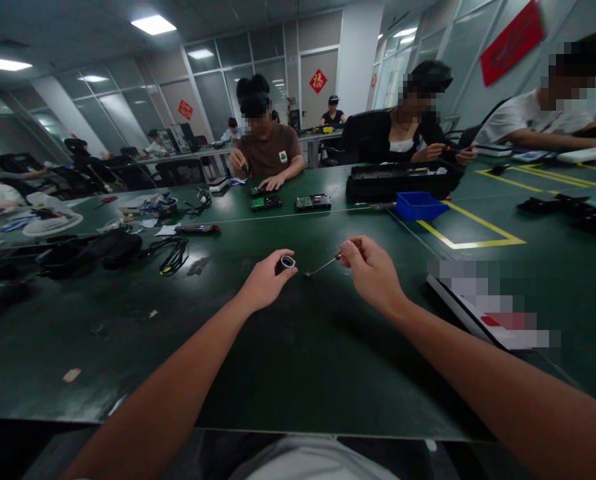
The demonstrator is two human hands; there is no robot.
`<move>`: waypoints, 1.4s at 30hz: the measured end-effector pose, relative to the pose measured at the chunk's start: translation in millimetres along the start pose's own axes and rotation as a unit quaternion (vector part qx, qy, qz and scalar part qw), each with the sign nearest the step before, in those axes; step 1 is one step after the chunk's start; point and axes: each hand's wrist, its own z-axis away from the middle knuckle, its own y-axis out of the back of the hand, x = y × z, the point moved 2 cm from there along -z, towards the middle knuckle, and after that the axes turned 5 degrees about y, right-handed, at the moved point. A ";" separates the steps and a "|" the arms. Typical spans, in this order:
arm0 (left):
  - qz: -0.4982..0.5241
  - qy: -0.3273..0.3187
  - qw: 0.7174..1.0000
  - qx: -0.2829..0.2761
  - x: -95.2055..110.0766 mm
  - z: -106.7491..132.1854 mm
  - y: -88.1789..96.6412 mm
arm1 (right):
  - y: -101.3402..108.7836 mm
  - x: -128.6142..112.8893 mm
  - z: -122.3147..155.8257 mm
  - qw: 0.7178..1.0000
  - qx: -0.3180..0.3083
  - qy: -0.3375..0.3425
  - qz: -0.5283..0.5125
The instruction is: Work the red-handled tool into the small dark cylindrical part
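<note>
My left hand is closed round a small black cylinder with a pale ring at its open end; its exact kind I cannot tell. To the right, my right hand grips a screwdriver by its reddish handle, mostly hidden in the fingers. Its thin metal shaft points down and left towards the cylinder, without touching it. At the shaft's tip is a small dark piece, too small to name. Both hands are above the green table.
A white box lies right of my right forearm. Farther off are a blue bin, a long black case, circuit boards, a black pen-like tool and coiled black cable. Other people sit across the table.
</note>
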 end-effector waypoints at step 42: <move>0.357 0.263 0.896 -0.007 -21.3 -48.1 27.2 | 1.2 -3.7 1.4 1.000 -0.024 0.007 -0.007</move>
